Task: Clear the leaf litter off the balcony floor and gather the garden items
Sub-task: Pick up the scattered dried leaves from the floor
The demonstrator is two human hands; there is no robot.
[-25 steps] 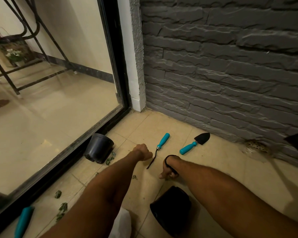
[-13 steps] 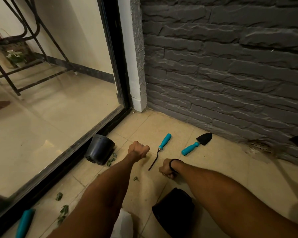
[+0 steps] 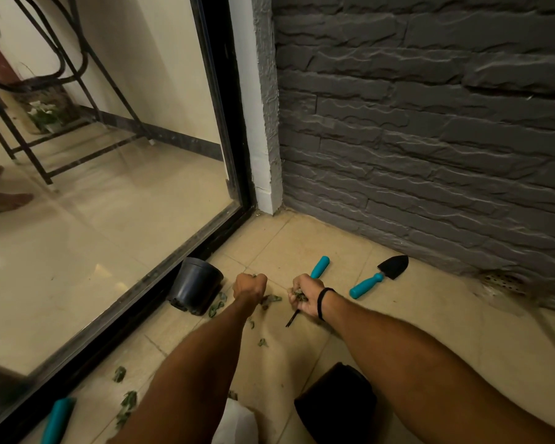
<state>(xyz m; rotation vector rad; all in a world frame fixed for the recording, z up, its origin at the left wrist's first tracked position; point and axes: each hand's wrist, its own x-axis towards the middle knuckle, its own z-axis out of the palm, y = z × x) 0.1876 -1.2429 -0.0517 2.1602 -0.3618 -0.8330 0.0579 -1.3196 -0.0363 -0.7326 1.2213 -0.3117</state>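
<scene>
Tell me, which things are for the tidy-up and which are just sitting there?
For the job:
leaves
tipped black pot
hand fork
trowel
dark pot
teal handle

Just there:
floor drain
metal stand behind the glass
plant indoors

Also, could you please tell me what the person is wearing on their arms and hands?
No sleeves are in view, and neither the left hand nor the right hand is gloved. No rings or watch can be made out. The only thing worn is a thin black band around the right wrist.
</scene>
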